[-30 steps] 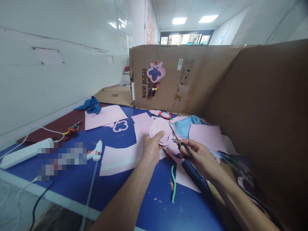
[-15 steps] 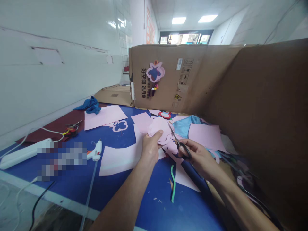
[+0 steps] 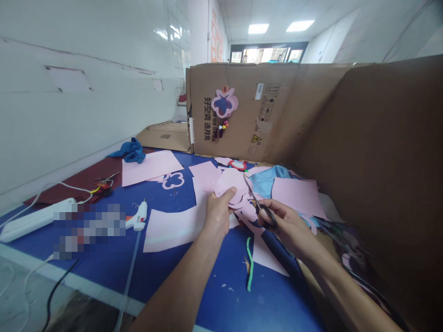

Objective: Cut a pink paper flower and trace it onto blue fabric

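Observation:
My left hand pinches a pink paper cutout with a rounded outline, thumb on top and fingers beneath. Black-handled scissors are gripped in my right hand, its fingers closed round the handles. The blades point up and away, along the right edge of the cutout; whether they touch the paper I cannot tell. Under and around both hands lie pink paper sheets and scraps. A green fuzzy stem rests on the blue table nearer to me.
A white glue gun and a power strip lie on the left. A flower-shaped paper frame hangs on the cardboard wall behind. Light-blue cloth and more pink paper are at the right. Another cutout outline lies left of centre.
Both hands, the paper and the scissors stay in nearly the same place. The blades look slightly closer together now, and the whole view has shifted a little.

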A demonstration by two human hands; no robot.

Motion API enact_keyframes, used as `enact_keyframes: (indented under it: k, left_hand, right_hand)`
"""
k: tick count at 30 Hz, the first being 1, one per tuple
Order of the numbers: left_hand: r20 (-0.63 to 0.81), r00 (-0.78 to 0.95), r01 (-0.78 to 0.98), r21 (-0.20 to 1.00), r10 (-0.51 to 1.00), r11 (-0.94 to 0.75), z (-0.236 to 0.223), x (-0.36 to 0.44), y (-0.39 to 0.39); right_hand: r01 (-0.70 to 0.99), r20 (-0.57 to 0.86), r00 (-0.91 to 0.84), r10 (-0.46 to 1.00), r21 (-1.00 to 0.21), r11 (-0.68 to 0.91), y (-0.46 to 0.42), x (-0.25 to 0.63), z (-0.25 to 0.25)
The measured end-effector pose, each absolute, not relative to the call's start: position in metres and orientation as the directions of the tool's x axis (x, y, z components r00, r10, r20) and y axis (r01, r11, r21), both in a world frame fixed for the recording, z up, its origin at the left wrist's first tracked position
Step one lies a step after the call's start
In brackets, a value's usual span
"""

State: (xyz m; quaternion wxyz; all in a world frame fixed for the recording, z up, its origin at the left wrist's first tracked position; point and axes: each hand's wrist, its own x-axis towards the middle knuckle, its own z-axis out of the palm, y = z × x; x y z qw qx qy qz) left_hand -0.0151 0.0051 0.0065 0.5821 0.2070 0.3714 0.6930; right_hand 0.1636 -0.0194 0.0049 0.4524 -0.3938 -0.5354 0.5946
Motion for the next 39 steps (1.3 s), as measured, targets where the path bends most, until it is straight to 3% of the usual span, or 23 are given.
enact_keyframes:
  k: [31, 39]
  left_hand:
    - [-0.146, -0.234, -0.647, 0.761, 0.961, -0.042, 0.0092, -0.0173, 0.0045]
    - [-0.146, -0.217, -0.641, 0.767, 0.965, -0.028, 0.0092, -0.0168, 0.0035]
  right_hand:
    - [-0.084, -0.041, -0.254, 0.966, -0.994, -0.064, -0.0205, 0.1625, 0.0092]
    - [-0.082, 0.006, -0.269, 0.963, -0.996, -0.017, -0.0197, 0.1634, 0.0082]
